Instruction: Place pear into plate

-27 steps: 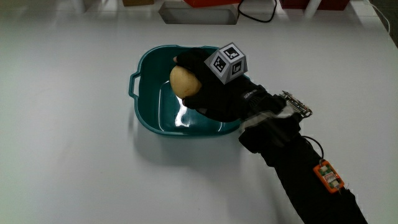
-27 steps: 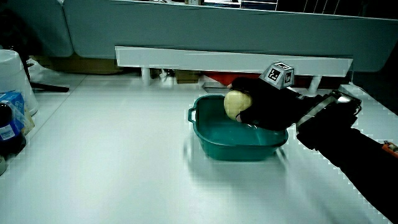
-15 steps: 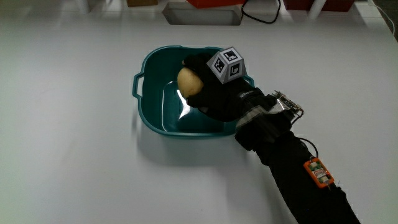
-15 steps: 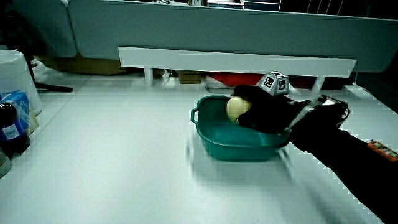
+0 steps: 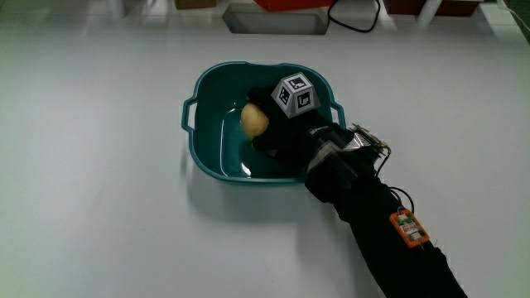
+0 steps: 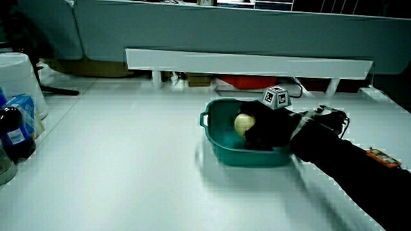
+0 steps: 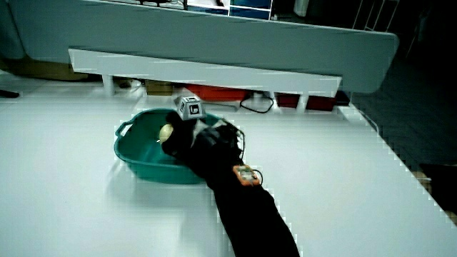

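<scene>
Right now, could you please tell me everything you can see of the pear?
The pear is pale yellow, smooth and rounded; no stem shows. It sits low inside the teal plate, a deep basin-like dish with a small handle, within its rim. The hand wraps around it from the side nearer the person, covering part of it. In both side views it shows below the rim line. Whether it rests on the plate's floor cannot be told.
</scene>
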`<state>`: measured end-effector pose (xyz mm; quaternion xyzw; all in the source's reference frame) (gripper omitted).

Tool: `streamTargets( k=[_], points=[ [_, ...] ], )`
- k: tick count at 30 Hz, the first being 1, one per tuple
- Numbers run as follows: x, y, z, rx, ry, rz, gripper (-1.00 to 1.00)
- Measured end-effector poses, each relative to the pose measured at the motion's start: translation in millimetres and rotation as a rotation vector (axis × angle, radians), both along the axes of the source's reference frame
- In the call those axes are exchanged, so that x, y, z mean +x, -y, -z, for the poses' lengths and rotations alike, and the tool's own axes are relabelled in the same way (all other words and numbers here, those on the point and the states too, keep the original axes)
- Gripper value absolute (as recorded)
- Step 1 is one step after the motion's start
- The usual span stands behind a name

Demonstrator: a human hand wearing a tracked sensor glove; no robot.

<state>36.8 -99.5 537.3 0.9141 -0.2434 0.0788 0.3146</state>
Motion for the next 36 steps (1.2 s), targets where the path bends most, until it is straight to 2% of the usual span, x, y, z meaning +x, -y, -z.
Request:
streamTargets(
  k=[1,9,14,15,16,19,21,24,27,30,31,33,34,36],
  points=[
    [1.3,-0.2,-4.5,-0.015,-0.013,-0.007,0.0],
    [5.8,-1.4,-16.9,-0.041,-0.031,-0.018,0.0],
    [5.9,-1.0,-12.8,-0.028,-0.03,-0.022,0.0],
    [6.5,-0.8,-16.2,-0.054,-0.029,-0.017,0.0],
    [6.5,-1.4,-13.3,-0.032,-0.034,-0.021,0.0],
    [6.4,-1.8,-14.0,-0.056,-0.026,-0.019,0.0],
    [5.7,-1.7,-18.3,-0.063,-0.045,-0.017,0.0],
    [6.7,-2.4,-14.5,-0.049,-0.042,-0.023,0.0],
    [8.2,-2.7,-18.4,-0.091,-0.039,-0.027,-0.17],
    [7.7,-3.5,-20.9,-0.106,-0.05,-0.007,-0.33],
    [7.9,-3.3,-22.6,-0.102,-0.061,-0.016,-0.39],
    [8.9,-3.7,-24.9,-0.123,-0.072,-0.023,-0.5],
    [9.9,-3.2,-29.3,-0.151,-0.076,-0.024,-0.56],
    [10.3,-3.9,-25.3,-0.138,-0.055,-0.022,-0.67]
  ],
)
